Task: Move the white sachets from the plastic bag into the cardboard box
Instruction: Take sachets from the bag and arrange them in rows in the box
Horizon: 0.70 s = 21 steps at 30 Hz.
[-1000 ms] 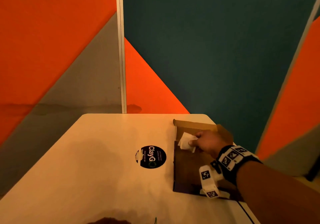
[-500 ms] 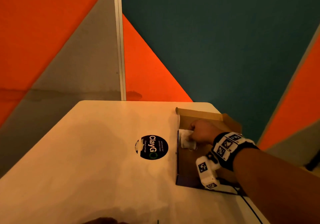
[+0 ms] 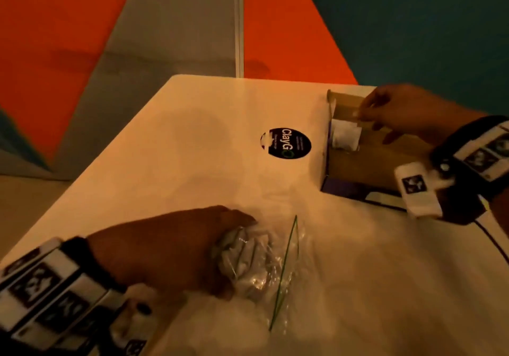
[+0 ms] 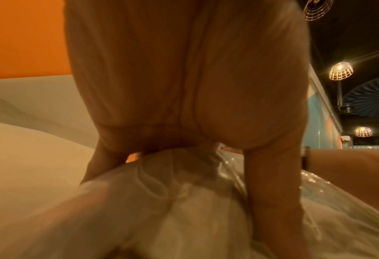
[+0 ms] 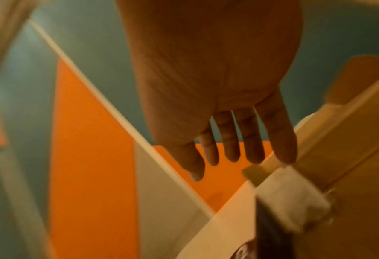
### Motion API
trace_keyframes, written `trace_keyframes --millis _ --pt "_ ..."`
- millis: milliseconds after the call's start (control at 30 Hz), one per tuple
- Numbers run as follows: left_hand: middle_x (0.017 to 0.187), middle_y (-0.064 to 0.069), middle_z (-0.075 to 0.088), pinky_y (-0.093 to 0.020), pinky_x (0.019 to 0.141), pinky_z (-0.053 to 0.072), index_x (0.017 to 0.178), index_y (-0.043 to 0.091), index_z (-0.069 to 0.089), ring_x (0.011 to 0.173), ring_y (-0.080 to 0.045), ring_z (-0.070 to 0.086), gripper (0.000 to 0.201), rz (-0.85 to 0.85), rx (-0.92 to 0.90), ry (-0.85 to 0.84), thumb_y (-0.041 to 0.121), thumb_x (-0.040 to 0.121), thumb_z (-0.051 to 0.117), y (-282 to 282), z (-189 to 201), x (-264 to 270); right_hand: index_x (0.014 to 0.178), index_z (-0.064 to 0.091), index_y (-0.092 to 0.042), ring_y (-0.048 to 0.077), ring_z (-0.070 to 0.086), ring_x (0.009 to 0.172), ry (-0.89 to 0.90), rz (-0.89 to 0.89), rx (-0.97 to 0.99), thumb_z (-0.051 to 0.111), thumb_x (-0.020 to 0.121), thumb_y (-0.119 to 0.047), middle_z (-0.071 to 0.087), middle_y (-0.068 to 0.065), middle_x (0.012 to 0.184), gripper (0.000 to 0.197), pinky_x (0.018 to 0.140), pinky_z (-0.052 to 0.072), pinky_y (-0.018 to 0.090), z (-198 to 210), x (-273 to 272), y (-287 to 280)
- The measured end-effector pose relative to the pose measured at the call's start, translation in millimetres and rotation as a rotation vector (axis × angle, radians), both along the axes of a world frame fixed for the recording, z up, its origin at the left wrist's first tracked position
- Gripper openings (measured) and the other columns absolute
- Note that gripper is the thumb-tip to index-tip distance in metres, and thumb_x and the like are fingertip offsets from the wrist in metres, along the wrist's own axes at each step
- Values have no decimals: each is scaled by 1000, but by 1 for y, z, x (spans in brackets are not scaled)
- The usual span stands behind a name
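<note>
The open cardboard box [image 3: 366,163] stands at the table's far right. One white sachet [image 3: 345,135] lies inside it against the left wall, also seen as the sachet [image 5: 292,198] in the right wrist view. My right hand [image 3: 371,124] hovers just above it, fingers straight and empty, as the right hand [image 5: 228,161] confirms. Near the front, my left hand [image 3: 234,256] grips the bunched clear plastic bag [image 3: 256,262], which holds several white sachets. The bag's mouth with its green strip [image 3: 286,270] faces right. In the left wrist view my fingers curl over the bag [image 4: 184,210].
The white table [image 3: 179,168] carries a round black sticker [image 3: 286,143] left of the box. A dark cable [image 3: 493,242] runs along the table's right edge. Orange, grey and teal wall panels stand close behind the table.
My right hand let go of the sachet in the box and rose with fingers spread. The head view tilted down, bringing my left hand and the bag into sight.
</note>
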<state>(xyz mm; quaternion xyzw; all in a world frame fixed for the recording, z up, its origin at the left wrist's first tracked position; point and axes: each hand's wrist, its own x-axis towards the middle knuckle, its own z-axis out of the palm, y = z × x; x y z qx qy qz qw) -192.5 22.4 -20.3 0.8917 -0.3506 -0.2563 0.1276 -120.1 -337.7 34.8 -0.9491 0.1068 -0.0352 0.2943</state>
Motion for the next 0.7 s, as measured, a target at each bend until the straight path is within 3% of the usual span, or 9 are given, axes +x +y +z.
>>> trace_keyframes --millis 33,100,167,267,367,467,600,700 --pt "143 29 38 -26 107 41 134 66 20 125 3 44 94 26 -5 7 62 60 78 -2 -3 2 91 69 -27 19 70 82 -14 79 -1 72 85 -37 70 -4 94 13 66 61 43 5 -19 17" --pt "139 29 40 -8 100 36 140 54 28 120 8 43 92 25 -18 -20 53 66 83 0 -7 2 88 72 -35 6 70 72 18 278 -34 70 85 -38 72 -14 88 4 67 60 31 9 -63 54" --pt "133 29 45 3 86 34 138 48 37 111 11 46 84 27 -24 -23 47 69 84 0 -6 1 91 73 -40 -5 66 79 124 504 -126 67 86 -39 70 -24 92 8 73 58 22 4 -103 88" --pt "127 27 53 2 83 36 133 45 46 107 10 51 72 31 -75 -15 43 71 84 0 -7 2 103 70 -45 -6 61 92 209 666 -271 63 90 -39 64 -29 107 16 83 55 20 -17 -137 120" --pt "122 24 60 -17 92 46 127 45 53 105 4 56 62 49 -80 -21 43 73 81 1 -8 3 105 72 -41 -3 58 84 146 586 -330 62 90 -43 63 -26 103 18 77 52 19 -31 -142 129" --pt "114 20 65 -30 93 50 120 43 57 101 0 60 51 74 -96 -23 46 74 79 2 -9 2 103 73 -40 0 60 82 163 540 -331 64 86 -51 65 -21 96 23 74 53 19 -34 -145 131" --pt "114 18 64 -30 91 48 116 40 58 102 -7 59 42 68 -53 -57 45 78 76 1 -12 2 113 67 -45 -1 54 88 122 529 -303 68 79 -57 59 -23 107 35 80 52 25 -35 -153 139" --pt "117 17 63 -26 88 45 119 39 57 102 -7 57 43 60 -43 -101 42 81 75 0 -13 1 110 67 -47 -1 52 94 95 567 -309 69 80 -53 57 -25 113 31 84 51 26 -37 -157 144"
